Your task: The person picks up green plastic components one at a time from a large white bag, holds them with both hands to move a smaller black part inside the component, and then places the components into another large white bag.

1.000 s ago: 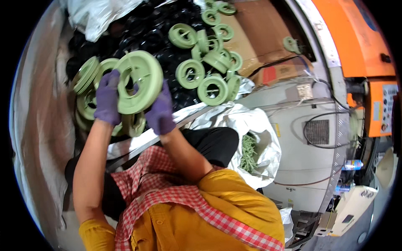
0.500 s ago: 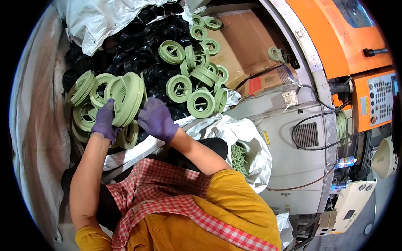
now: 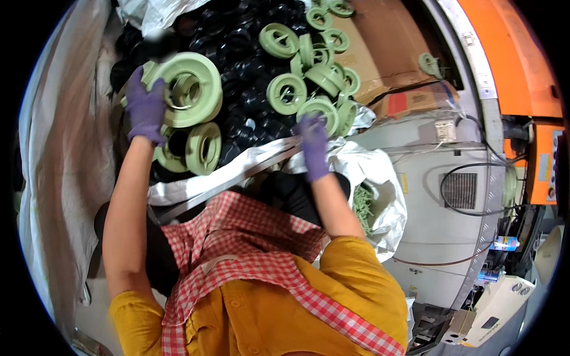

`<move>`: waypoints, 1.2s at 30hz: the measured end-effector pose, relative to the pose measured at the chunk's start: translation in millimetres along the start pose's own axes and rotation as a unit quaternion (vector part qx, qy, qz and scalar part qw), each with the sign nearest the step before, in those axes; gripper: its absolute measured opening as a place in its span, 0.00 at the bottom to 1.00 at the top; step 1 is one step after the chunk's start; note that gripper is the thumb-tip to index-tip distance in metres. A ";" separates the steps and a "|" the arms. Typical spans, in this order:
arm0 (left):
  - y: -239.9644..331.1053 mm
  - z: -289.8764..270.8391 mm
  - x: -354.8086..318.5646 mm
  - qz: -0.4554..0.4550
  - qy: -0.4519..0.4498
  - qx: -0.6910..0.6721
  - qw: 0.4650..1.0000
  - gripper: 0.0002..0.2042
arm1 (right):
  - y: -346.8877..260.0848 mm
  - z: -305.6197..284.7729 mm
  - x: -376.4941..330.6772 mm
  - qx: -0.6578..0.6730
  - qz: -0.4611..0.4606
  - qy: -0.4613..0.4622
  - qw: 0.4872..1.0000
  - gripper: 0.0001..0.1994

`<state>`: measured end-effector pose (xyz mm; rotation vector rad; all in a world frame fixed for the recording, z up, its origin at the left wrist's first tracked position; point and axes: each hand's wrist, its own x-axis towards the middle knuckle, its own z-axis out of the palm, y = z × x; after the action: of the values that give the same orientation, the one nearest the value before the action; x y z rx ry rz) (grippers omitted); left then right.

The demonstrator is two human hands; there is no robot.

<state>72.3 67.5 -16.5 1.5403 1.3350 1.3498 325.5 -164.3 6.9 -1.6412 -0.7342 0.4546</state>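
My left hand (image 3: 146, 107), in a purple glove, grips the left rim of a large light-green plastic ring (image 3: 209, 74), thumb on its front. The ring faces up, a smaller ring shape inside it, on a stack of other green rings. Just below it, another green ring (image 3: 203, 149) stands on edge. My right hand (image 3: 314, 148), also gloved in purple, is at the near rim of a smaller green ring (image 3: 323, 108) on the right of the pile. Its fingers are smeared by motion, so their grip is unclear.
Many black plastic rings (image 3: 243, 77) lie under the green ones. A white bag (image 3: 386, 172) with thin green plastic pieces (image 3: 361, 207) stands at the right. Beyond are cardboard (image 3: 392, 41), a grey machine panel (image 3: 433, 231) and a looped black cable (image 3: 415, 193).
My left hand has carried the large ring up and tilted it to face up. My right hand has left it and moved right to the smaller green rings. The view has shifted.
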 end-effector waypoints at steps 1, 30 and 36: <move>-5.7 1.8 -1.4 0.015 -0.005 0.066 0.998 0.25 | -2.0 -14.5 27.8 -0.099 -0.030 0.112 0.988 0.12; 80.2 11.0 -41.9 -0.241 -0.344 -0.375 0.827 0.24 | -73.2 87.6 -30.9 0.213 0.023 -0.092 0.972 0.18; 49.7 22.9 -53.5 -0.203 -0.353 -0.350 0.843 0.21 | -81.0 106.6 -39.9 0.412 0.147 -0.222 0.871 0.29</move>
<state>110.5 7.1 10.8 0.9904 0.5417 0.7324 209.3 -107.9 60.1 -0.8252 -0.4966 1.2115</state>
